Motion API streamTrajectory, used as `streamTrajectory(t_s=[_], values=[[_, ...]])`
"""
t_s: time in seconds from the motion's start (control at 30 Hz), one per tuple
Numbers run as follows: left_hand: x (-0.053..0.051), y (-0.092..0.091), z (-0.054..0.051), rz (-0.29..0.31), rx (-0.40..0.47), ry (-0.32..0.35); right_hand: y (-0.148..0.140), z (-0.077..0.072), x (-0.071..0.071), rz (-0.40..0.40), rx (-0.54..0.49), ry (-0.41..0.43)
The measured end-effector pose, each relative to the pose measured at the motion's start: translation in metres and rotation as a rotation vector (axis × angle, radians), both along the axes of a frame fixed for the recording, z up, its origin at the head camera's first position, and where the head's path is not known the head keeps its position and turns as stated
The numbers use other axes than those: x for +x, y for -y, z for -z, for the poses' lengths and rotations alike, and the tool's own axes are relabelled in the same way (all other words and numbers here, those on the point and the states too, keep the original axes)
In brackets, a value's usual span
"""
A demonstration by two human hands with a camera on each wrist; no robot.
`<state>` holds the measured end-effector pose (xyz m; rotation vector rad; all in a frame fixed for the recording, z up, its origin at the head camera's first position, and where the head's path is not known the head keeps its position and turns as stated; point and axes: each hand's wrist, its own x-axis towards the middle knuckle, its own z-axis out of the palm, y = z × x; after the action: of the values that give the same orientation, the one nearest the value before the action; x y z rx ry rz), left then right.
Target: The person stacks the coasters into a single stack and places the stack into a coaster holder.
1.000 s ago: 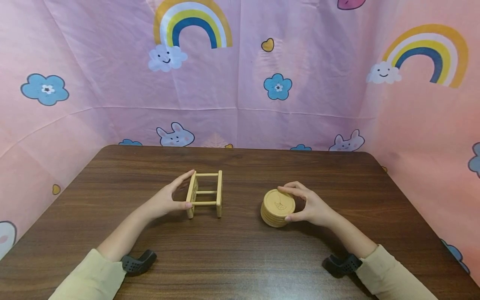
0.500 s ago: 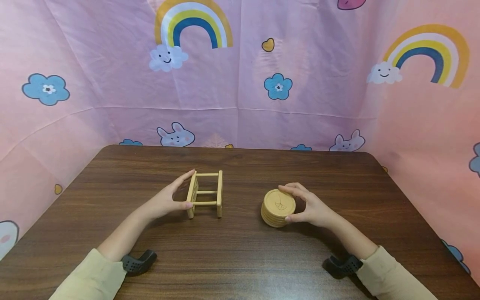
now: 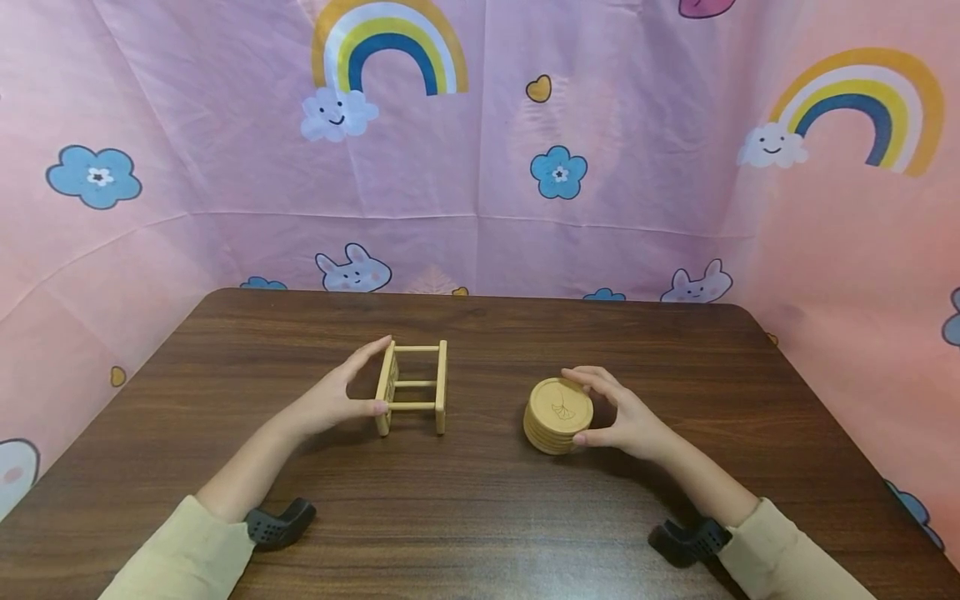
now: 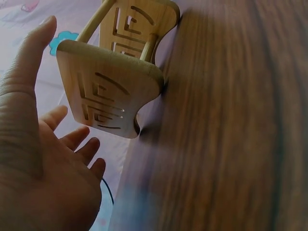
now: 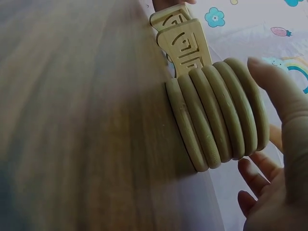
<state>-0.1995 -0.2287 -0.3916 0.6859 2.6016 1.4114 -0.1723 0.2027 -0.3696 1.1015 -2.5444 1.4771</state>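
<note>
On the table to the left stands a small light-wood coaster rack, two slotted end panels joined by rods. My left hand is spread beside its left panel, thumb at the near end and a finger at the far end; the left wrist view shows the thumb apart from the wood. To the right is an upright stack of several round wooden coasters, a leaf design on the top one. My right hand curves loosely about the stack's right side, fingers relaxed; whether the fingertips touch it I cannot tell.
Both things stand on a dark wood-grain table with rounded far corners. A pink patterned cloth hangs behind and along the sides. Each wrist wears a black band. Bare tabletop separates the rack from the stack.
The right fingertips have shifted very slightly to the right, away from the stack. The rack, the coasters and the left hand look the same; the whole view has drifted a little.
</note>
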Motion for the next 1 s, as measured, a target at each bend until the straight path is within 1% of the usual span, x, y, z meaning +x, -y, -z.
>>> streamTrajectory(t_s=[0.1, 0.2, 0.33, 0.53, 0.67, 0.77, 0.83, 0.9, 1.0], values=[[0.0, -0.001, -0.002, 0.005, 0.018, -0.03, -0.001, 0.002, 0.001, 0.009, -0.011, -0.004], [0.001, -0.004, -0.006, 0.003, 0.043, -0.066, -0.007, 0.015, -0.005, 0.018, -0.006, -0.031], [0.005, -0.012, -0.013, 0.008, 0.1, -0.105, -0.016, 0.031, -0.012, 0.028, 0.001, -0.067], [0.015, -0.033, -0.027, 0.036, 0.212, -0.125, -0.018, 0.033, -0.007, 0.039, -0.008, -0.076], [0.021, -0.05, -0.034, 0.085, 0.291, -0.148, -0.019, 0.035, -0.004, 0.035, -0.032, -0.069], [0.026, -0.063, -0.038, 0.145, 0.34, -0.172, -0.02, 0.035, -0.001, 0.038, -0.052, -0.042], [0.029, -0.072, -0.04, 0.181, 0.36, -0.174, -0.021, 0.036, 0.001, 0.045, -0.063, -0.022], [0.033, -0.08, -0.041, 0.215, 0.381, -0.161, -0.021, 0.036, 0.003, 0.045, -0.078, -0.009], [0.037, -0.094, -0.043, 0.247, 0.392, -0.145, -0.021, 0.037, 0.006, 0.029, -0.115, -0.001]])
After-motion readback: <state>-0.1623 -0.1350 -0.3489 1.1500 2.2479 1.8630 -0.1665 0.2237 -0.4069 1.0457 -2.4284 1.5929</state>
